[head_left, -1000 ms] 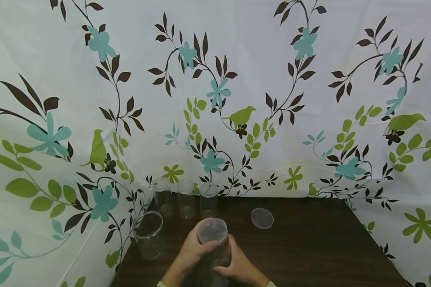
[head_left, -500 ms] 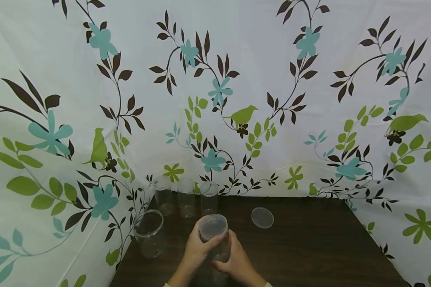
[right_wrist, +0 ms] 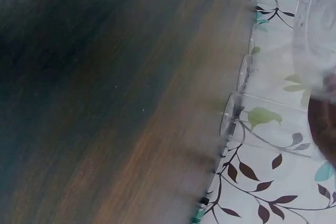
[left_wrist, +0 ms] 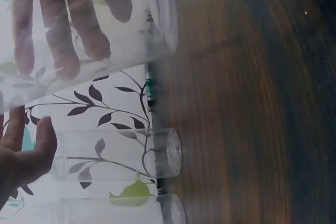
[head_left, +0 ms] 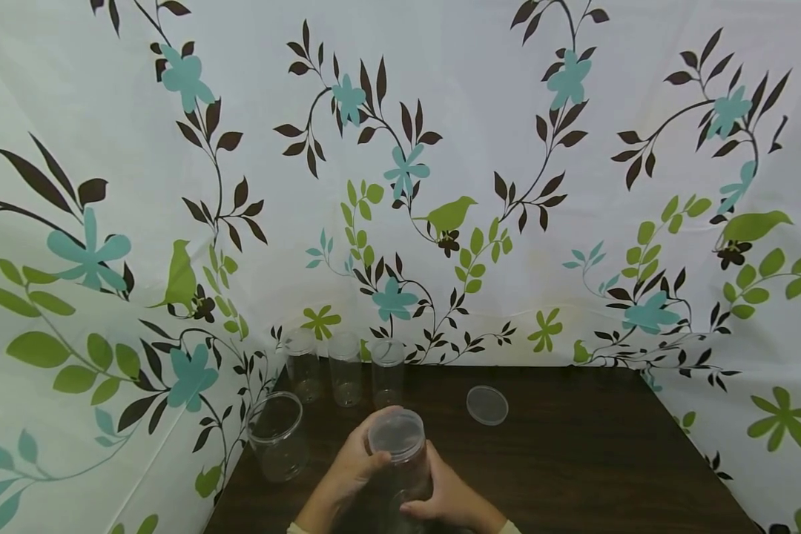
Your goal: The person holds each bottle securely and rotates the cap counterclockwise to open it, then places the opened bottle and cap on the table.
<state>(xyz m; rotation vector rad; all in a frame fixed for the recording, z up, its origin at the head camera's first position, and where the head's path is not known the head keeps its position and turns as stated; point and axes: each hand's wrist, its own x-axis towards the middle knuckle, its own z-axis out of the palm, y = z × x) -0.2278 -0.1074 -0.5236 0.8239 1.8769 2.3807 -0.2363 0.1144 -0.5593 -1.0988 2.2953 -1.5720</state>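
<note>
Between both hands, above the table, is a clear plastic jar (head_left: 410, 478) with a frosted lid (head_left: 397, 434) on its top. My left hand (head_left: 355, 463) grips the jar's upper left side, its thumb lying just below the lid rim. Lower down on the right side, my right hand (head_left: 455, 495) holds the jar, thumb toward the front. Fingers show through the clear jar wall (left_wrist: 118, 40) in the left wrist view. Only the jar's end (right_wrist: 320, 40) and part of a hand appear in the right wrist view.
An open clear jar (head_left: 279, 445) stands at the table's left side. Three clear jars (head_left: 345, 374) line the back left edge. A loose round lid (head_left: 487, 406) lies flat on the dark table (head_left: 587, 452), right of the hands. Patterned fabric (head_left: 467, 133) hangs behind and along the sides.
Held in both hands, the jar rose slightly, then came back down. The hands moved with it and kept their grip. The other jars and the loose lid stayed in place.
</note>
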